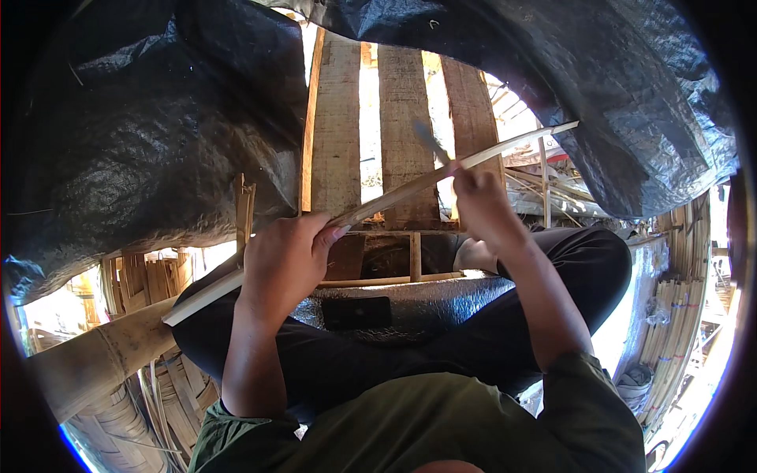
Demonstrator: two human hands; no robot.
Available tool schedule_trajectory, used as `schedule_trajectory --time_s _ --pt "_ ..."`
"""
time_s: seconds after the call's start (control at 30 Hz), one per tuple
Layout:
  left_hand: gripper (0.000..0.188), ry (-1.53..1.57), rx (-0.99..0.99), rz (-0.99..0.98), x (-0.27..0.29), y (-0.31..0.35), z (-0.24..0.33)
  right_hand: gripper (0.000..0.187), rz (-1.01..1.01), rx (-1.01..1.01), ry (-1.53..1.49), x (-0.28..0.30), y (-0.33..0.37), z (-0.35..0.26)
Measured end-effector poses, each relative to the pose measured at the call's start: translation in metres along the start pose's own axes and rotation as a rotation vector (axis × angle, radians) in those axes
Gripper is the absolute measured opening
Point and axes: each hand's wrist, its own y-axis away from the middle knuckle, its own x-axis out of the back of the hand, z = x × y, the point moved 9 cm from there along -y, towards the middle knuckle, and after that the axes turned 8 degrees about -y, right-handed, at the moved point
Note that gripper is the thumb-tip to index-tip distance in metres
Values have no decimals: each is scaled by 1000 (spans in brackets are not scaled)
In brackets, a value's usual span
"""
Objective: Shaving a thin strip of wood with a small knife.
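Observation:
A long, pale bamboo strip (394,195) runs slantwise across my lap, its low end at the left and its far end up at the right. My left hand (282,258) is closed around it near the left knee, thumb lying along the strip. In my right hand (482,203) is a knife (428,139), its narrow grey blade pointing up and to the left, somewhat blurred. The knife crosses the strip right of its middle; the fingers hide the handle. Whether the blade's edge touches the strip, I cannot tell.
Wooden planks (404,102) with bright gaps lie ahead. Black plastic sheeting (158,126) hangs on both sides. A dark flat rectangle (357,313) rests on silvery foil between my legs. A thick bamboo pole (102,355) is at left, bundled sticks (670,339) at right.

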Motion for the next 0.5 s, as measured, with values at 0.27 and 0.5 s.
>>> schedule_trajectory --time_s 0.27,0.5 --pt "25 -35 -81 99 4 0 5 46 55 2 -8 6 -3 12" --pt "23 -100 -141 85 0 -6 15 32 75 411 133 -23 21 0"
